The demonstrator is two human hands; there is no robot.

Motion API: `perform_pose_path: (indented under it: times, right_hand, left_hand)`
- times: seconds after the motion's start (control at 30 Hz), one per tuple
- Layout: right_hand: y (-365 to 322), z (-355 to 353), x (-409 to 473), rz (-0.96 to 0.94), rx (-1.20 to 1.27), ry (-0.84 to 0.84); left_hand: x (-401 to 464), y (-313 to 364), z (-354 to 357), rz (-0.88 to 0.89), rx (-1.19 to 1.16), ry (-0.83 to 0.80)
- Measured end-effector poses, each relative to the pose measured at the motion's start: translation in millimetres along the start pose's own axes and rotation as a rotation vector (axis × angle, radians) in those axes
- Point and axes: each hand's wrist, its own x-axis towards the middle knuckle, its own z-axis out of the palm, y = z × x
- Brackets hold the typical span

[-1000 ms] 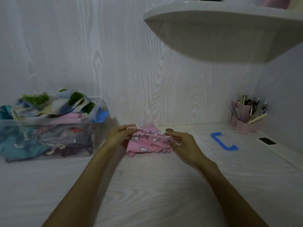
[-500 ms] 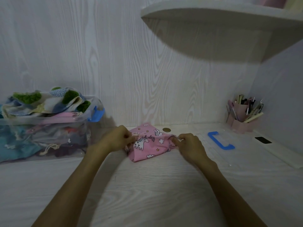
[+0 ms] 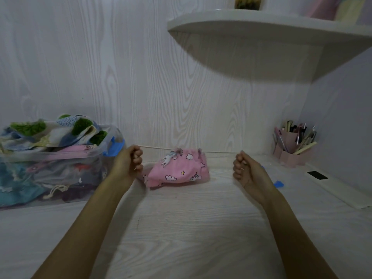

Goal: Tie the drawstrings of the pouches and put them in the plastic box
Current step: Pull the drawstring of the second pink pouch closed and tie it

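Whitewashed wood desk [image 3: 191, 228]: both hands, left hand [image 3: 128, 162] and right hand [image 3: 248, 170], clench the drawstrings [image 3: 155, 147], pulling outward to cinch the pink unicorn pouch [image 3: 179, 168] mid-desk; the plastic box [image 3: 60, 158] waits at the left edge.

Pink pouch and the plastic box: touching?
Apart. In the head view, bare desk and the left hand separate the pink pouch from the plastic box.

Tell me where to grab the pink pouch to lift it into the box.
Pinch the gathered top edge of the pink pouch, coming from above. The drawstring has cinched it into a narrow bunch there, while the body below lies slack on the desk and would probably sag.
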Motion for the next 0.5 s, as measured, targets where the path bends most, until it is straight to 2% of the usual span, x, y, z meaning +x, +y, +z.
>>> perform_pose_path:
  times: [0.13, 0.3, 0.4, 0.47, 0.5]
  right_hand:
    - [4, -12, 11, -0.091, 0.187, 0.279]
    - [6, -8, 10, -0.141, 0.254, 0.429]
    - [5, -9, 12, -0.153, -0.016, 0.589]
    - [2, -20, 12, -0.1, -0.386, 0.706]
    - [1, -25, 12, -0.053, -0.554, 0.702]
  left_hand:
    - [3, -3, 5, 0.114, -0.137, 0.141]
    - [-2, -14, 22, 0.193, -0.153, 0.289]
    - [-4, -14, 20, 0.184, -0.06, 0.298]
    - [-4, -7, 13, 0.111, 0.185, 0.19]
    - [-5, -3, 8, 0.072, 0.377, 0.149]
